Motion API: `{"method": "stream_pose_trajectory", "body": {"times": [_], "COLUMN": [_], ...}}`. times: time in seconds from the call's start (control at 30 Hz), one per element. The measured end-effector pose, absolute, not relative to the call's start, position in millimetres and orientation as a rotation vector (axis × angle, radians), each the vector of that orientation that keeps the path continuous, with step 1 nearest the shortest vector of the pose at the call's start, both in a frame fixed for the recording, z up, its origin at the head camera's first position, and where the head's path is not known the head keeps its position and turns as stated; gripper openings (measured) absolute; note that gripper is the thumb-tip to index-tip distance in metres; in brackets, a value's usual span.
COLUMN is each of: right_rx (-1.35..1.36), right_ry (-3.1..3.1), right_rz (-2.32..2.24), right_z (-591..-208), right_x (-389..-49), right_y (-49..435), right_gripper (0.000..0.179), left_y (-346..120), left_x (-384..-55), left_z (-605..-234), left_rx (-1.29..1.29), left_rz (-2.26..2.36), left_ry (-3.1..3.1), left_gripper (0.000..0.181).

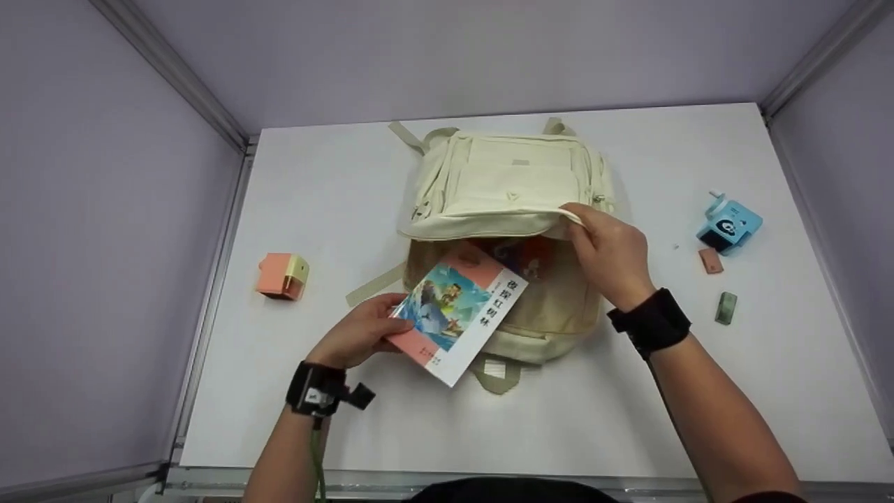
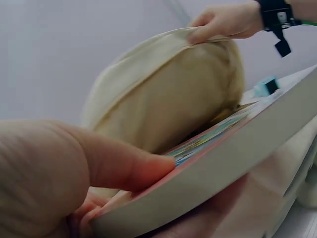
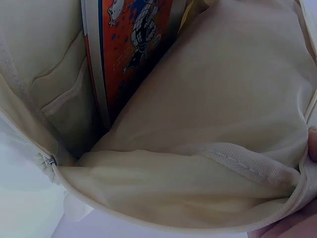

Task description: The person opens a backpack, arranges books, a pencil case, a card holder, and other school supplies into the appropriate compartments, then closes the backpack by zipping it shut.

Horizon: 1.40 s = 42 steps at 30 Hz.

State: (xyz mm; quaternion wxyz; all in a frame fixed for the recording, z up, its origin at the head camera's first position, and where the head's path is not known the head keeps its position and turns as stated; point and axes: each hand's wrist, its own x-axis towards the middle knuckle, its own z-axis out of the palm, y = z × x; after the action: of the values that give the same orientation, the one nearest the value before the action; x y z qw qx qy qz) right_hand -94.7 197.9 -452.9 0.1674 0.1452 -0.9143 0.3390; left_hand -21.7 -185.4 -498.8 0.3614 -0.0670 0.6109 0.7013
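A cream backpack (image 1: pixel 520 175) lies on the table with its main compartment unzipped. My right hand (image 1: pixel 611 251) pinches the edge of its raised front panel and holds it up. In my left hand (image 1: pixel 363 327) is a paperback book (image 1: pixel 454 311) with a pink, white and blue cover, gripped at its lower left corner, thumb on top. The book's upper end reaches into the backpack's opening. Inside, the right wrist view shows another book (image 3: pixel 133 44), orange-red with a dark blue edge, standing against the lining (image 3: pixel 223 84).
A pink pencil sharpener (image 1: pixel 281 274) stands at the table's left. Over on the right are a blue pencil sharpener (image 1: pixel 730 222), a reddish eraser (image 1: pixel 711 260) and a green eraser (image 1: pixel 726 308). Pale walls rise beyond the white table (image 1: pixel 559 426).
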Motion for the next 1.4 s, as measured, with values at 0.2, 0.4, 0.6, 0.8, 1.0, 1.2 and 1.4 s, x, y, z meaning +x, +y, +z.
{"method": "stream_pose_trajectory", "body": {"times": [0.2, 0.4, 0.6, 0.8, 1.0, 1.2, 1.4], "right_rx": [0.405, 0.415, 0.428, 0.439, 0.437, 0.438, 0.451], "right_ry": [-2.606, -2.610, -2.613, -2.618, -2.620, -2.635, -2.623], "right_rz": [0.987, 0.980, 0.983, 0.987, 0.966, 0.973, 0.971], "right_z": [-454.3, -454.8, -455.9, -456.8, -456.8, -458.4, -459.5], "right_x": [-93.7, -92.5, -91.2, -89.6, -88.7, -87.9, -86.3], "right_y": [198.5, 198.6, 196.6, 197.6, 200.0, 200.0, 200.5], "right_gripper": [0.025, 0.024, 0.024, 0.023, 0.024, 0.025, 0.025], "left_y": [-127.8, -88.3, -66.8, -61.3, -64.3, -55.3, -41.7], "left_x": [-59.2, -83.8, -96.7, -99.3, -90.3, -76.8, -64.4], "left_z": [-515.4, -533.2, -544.9, -541.4, -528.8, -513.1, -508.8], "left_rx": [-0.230, -0.265, -0.227, 0.065, 0.422, 0.808, 0.856], "left_rz": [1.940, 2.098, 2.167, 1.860, 1.191, 0.530, 0.218], "left_ry": [1.541, 1.497, 1.539, 2.034, 2.575, 2.822, 2.601], "left_gripper": [0.054, 0.065, 0.063, 0.080, 0.079, 0.040, 0.058]}}
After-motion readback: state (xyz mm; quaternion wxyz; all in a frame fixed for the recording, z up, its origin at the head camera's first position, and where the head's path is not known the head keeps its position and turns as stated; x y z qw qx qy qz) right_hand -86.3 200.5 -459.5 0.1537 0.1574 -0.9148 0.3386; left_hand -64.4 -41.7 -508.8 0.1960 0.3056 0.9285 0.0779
